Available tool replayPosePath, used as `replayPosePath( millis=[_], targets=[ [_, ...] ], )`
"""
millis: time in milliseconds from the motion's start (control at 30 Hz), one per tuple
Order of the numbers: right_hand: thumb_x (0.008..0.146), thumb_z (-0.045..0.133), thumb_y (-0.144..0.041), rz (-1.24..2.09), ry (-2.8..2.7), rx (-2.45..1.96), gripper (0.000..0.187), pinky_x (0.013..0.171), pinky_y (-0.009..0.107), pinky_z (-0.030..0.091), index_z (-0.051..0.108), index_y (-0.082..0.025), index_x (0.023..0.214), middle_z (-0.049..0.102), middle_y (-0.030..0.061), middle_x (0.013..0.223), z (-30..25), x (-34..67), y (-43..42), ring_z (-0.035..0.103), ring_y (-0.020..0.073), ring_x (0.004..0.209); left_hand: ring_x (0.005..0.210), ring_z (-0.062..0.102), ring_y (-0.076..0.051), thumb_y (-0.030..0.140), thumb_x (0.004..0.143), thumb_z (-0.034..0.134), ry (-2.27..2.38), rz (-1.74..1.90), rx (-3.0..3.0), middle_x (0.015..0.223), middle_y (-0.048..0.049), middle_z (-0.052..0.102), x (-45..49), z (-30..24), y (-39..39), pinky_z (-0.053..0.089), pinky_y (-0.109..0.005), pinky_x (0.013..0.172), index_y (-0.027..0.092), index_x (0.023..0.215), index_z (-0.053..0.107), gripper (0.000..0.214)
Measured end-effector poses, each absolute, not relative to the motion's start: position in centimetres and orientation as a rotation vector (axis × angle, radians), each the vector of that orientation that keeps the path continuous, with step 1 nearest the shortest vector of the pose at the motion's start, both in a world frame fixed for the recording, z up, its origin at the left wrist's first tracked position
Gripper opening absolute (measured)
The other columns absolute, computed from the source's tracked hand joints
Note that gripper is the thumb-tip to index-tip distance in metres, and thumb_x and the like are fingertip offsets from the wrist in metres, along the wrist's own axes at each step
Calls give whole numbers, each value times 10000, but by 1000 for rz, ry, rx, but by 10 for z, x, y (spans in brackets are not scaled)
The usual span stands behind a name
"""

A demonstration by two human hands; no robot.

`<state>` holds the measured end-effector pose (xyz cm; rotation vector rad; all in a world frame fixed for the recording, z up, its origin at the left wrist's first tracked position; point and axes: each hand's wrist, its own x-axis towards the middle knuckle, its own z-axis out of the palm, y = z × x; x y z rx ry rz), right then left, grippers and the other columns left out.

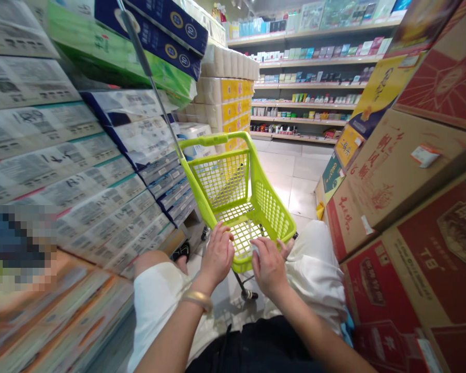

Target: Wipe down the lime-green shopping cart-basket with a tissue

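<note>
A lime-green plastic shopping cart (274, 204) with a grid basket stands right in front of me, between my knees. My left hand (219, 248) is at its near left rim, fingers bent together and apparently curled over the edge. At the near right rim is my right hand (270, 261), its thumb and forefinger brought together. A small whitish bit (254, 248) shows between them, too small to name. The other fingers of that hand reach over the rim, partly hidden. The cart's handle (213, 140) is on the far side. I see only the grid inside the basket.
Stacked white cartons (73, 155) rise on the left, with tissue packs (166, 31) above. Red and brown boxes (404, 166) line the right side. A pale tiled floor (275, 171) leads to stocked shelves (306, 62). A thin metal pole (161, 106) slants beside the handle.
</note>
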<state>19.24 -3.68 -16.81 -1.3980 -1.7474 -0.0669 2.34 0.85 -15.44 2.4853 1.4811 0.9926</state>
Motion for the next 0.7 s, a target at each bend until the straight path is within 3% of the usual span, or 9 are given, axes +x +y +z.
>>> replayPosePath(
  millis=[167, 433, 700],
  targets=[
    [910, 434, -154, -150, -1648, -1503, 276, 1060, 422, 222, 579, -205, 1139, 644, 77, 1087, -172, 219, -25, 568, 209, 1068, 1379, 357, -261, 136, 877, 361, 1482, 1016, 2475, 1184, -93, 552, 25, -157, 10, 390, -537, 1133, 205, 941, 550, 210],
    [878, 453, -118, -14, -1841, -1275, 306, 1092, 402, 190, 578, -227, 1135, 653, 45, 1069, -165, 173, -45, 582, 182, 1046, 1384, 353, -265, 146, 899, 340, 1483, 1011, 2479, 1171, -92, 541, 24, -155, 9, 397, -535, 1126, 208, 948, 522, 198],
    [912, 426, -146, -114, -1659, -1477, 279, 1072, 430, 217, 579, -203, 1138, 640, 76, 1099, -172, 214, -29, 568, 206, 1081, 1385, 349, -259, 133, 893, 343, 1475, 1015, 2483, 1180, -92, 541, 24, -156, 10, 383, -529, 1139, 206, 940, 525, 202]
  ],
)
